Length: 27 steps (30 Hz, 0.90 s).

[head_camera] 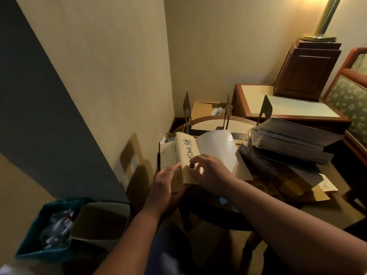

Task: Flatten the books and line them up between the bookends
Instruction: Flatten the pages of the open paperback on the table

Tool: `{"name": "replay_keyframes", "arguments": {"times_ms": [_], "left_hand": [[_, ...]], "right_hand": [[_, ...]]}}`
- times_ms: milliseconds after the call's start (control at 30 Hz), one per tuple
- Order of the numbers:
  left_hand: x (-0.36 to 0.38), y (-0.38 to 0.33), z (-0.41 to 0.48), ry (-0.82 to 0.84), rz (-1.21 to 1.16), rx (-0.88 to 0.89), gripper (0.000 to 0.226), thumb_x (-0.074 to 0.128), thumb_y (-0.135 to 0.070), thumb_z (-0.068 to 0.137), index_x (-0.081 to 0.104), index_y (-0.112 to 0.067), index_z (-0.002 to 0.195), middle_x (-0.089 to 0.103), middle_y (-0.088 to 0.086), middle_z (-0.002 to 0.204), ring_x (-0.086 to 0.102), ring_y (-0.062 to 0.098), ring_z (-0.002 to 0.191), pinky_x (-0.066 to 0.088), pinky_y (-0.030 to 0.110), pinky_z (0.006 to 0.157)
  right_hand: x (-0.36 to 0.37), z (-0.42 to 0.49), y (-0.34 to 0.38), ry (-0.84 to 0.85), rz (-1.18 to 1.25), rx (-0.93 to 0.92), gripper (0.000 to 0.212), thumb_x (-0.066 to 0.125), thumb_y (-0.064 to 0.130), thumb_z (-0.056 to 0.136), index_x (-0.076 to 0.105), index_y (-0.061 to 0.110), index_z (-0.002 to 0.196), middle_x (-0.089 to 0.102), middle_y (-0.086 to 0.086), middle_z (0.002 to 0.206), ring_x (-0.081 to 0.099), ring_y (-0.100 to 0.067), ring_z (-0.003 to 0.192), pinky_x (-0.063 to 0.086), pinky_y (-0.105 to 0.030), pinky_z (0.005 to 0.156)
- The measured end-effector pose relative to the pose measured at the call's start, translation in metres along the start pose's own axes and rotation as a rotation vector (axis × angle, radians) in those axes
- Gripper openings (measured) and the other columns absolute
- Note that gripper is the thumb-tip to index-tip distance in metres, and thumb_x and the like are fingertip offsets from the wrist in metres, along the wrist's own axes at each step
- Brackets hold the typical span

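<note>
a person's left hand [165, 182] lies flat, fingers straight, on the left side of an open book [186, 153] on a round table [209, 118]; the right hand [210, 172] pinches its calligraphy page between curled fingers. black bookends [187, 110] stand just behind it, a stack of books [294, 139] to the right.

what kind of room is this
Likely a corner of a furnished sitting room or hotel room: a brass floor lamp, an upholstered wooden armchair and a wooden side table stand by a small table piled with books.
</note>
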<state>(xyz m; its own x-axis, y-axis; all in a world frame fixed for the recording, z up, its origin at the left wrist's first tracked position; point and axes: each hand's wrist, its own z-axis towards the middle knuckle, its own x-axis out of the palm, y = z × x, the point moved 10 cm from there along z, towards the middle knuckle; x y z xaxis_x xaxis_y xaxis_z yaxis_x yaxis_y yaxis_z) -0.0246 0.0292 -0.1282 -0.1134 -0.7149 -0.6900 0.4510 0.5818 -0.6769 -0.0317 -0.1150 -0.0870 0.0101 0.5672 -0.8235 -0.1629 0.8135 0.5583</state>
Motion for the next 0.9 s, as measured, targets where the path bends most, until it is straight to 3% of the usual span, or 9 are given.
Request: {"name": "replay_keyframes", "arguments": {"times_ms": [133,200,367,533,667,900], "left_hand": [[0.003,0.006,0.002,0.019,0.021,0.011,0.075,0.058,-0.052,0.079,0.044,-0.015,0.143,0.055,0.006,0.136,0.045,0.023,0.129,0.045,0.048,0.104],[0.003,0.005,0.003,0.021,0.001,0.009,0.075,0.055,-0.054,0.079,0.044,-0.015,0.142,0.055,0.007,0.136,0.044,0.018,0.128,0.042,0.045,0.107],[0.002,0.003,0.003,0.027,-0.022,0.022,0.086,0.051,-0.071,0.077,0.044,-0.015,0.142,0.053,0.004,0.138,0.045,0.019,0.129,0.04,0.045,0.107],[0.006,0.002,0.003,0.03,0.026,0.03,0.077,0.056,-0.069,0.079,0.032,-0.041,0.146,0.034,-0.01,0.152,0.029,0.014,0.141,0.04,0.048,0.108],[0.01,-0.012,0.01,0.024,0.177,0.109,0.07,0.051,-0.071,0.082,0.039,-0.037,0.142,0.03,-0.003,0.156,0.029,0.016,0.142,0.035,0.047,0.112],[0.01,-0.011,0.015,0.017,0.255,0.092,0.074,0.05,-0.072,0.074,0.049,-0.032,0.136,0.034,-0.002,0.154,0.033,0.021,0.14,0.034,0.049,0.11]], "right_hand": [[0.011,0.008,0.004,-0.004,-0.009,0.102,0.056,0.062,0.061,0.086,0.057,0.027,0.13,0.05,0.001,0.129,0.05,-0.02,0.118,0.053,-0.026,0.08],[0.012,0.01,0.005,-0.015,-0.055,0.13,0.061,0.066,0.063,0.082,0.055,0.027,0.13,0.049,0.001,0.128,0.051,-0.021,0.118,0.055,-0.027,0.08],[0.004,0.011,0.007,-0.033,-0.013,0.185,0.056,0.07,0.047,0.084,0.053,0.023,0.131,0.049,-0.002,0.129,0.052,-0.024,0.118,0.058,-0.033,0.083],[-0.032,0.007,0.003,-0.155,0.081,0.177,0.042,0.071,0.026,0.085,0.053,0.019,0.123,0.059,-0.005,0.123,0.061,-0.024,0.11,0.059,-0.024,0.07],[-0.06,0.0,-0.015,-0.244,0.026,0.212,0.043,0.069,0.01,0.085,0.057,0.016,0.126,0.065,-0.011,0.118,0.065,-0.026,0.098,0.055,-0.024,0.06],[-0.054,-0.015,-0.072,-0.217,0.014,0.359,0.043,0.068,0.012,0.084,0.063,0.021,0.126,0.057,-0.01,0.122,0.052,-0.025,0.103,0.055,-0.039,0.087]]}}
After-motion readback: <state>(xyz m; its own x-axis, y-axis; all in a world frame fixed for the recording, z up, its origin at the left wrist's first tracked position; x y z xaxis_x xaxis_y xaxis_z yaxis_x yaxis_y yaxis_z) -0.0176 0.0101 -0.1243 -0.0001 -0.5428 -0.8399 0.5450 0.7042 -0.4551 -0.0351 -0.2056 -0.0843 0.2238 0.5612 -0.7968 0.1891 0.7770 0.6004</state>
